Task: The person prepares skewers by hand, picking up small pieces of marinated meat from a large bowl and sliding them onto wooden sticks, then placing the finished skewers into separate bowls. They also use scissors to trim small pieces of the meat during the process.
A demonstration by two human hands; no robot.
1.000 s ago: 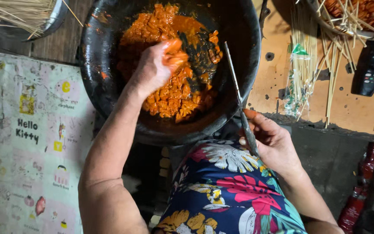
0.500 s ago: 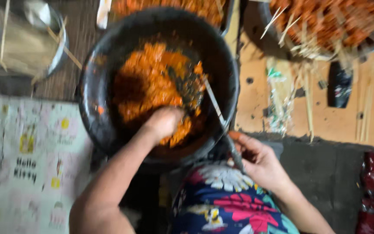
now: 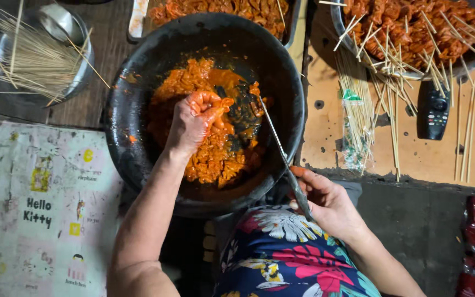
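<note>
Two hands are seen at a wide black wok (image 3: 138, 148) filling the frame's centre. The left hand (image 3: 196, 121), smeared orange, is clenched around a clump of marinated meat (image 3: 215, 157) inside the wok, well clear of the rim on every side. The right hand (image 3: 325, 201), at lower right just outside the near rim, is closed around a knife (image 3: 281, 157). The blade's long axis is tilted from the hand up and left over the rim, the tip pointing into the meat. Little open room is left around the wok: a metal bowl of bare bamboo skewers (image 3: 34, 55) is crowded against it at upper left, loose skewers (image 3: 358, 115) and a black remote control (image 3: 433, 114) on a brown board at right, a tray of skewered meat (image 3: 419, 27) at upper right. A printed mat (image 3: 34, 209) is spread at lower left.
</note>
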